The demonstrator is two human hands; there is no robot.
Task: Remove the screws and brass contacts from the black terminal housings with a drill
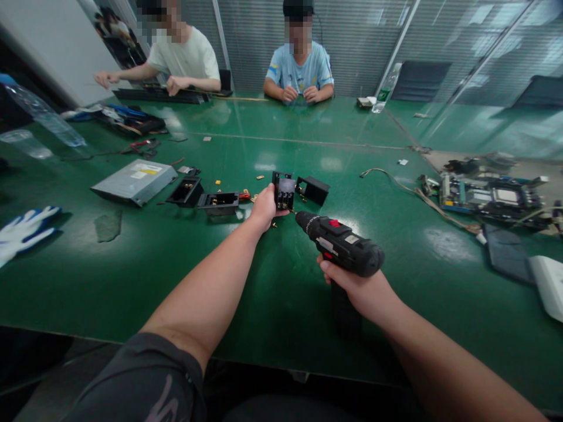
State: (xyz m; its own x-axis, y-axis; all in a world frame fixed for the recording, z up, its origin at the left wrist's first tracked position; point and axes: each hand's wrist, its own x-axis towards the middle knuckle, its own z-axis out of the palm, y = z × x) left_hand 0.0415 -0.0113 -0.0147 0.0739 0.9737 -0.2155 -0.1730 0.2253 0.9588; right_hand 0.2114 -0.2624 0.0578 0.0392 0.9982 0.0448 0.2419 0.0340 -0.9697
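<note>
My left hand (265,206) grips a small black plastic block (284,192) with brass contacts, holding it upright on the green table (272,305). My right hand (352,281) is wrapped round the handle of a black cordless screwdriver (341,241), whose tip points toward the block from the lower right, just short of it. Small brass screws (259,177) lie scattered round the block. Two more black housings (219,202) (313,189) sit to its left and right.
A grey drive unit (135,181) lies at left, a white and blue glove (24,230) at the left edge. Circuit boards (488,196) and a cable (422,196) lie at right. Two other people sit across the table, hands on it. Plastic bottles stand at far left.
</note>
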